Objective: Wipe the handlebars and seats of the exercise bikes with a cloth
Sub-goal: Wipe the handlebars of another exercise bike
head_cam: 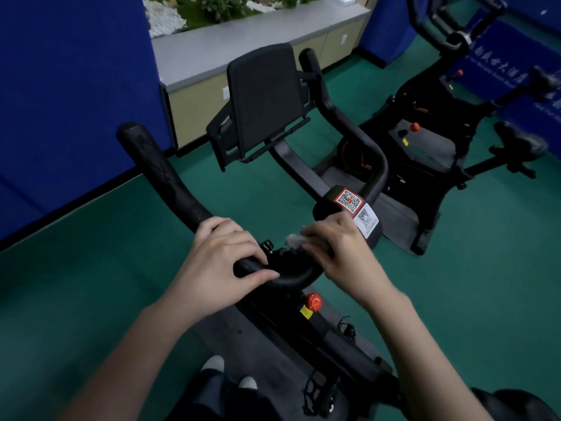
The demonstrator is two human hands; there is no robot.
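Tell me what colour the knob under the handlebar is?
The knob is red, clearest in the head view.

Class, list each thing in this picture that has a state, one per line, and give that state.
Left hand: grips the handlebar.
Right hand: presses the cloth on the handlebar.
Cloth: bunched under the right hand.
Second bike: upright, unoccupied.
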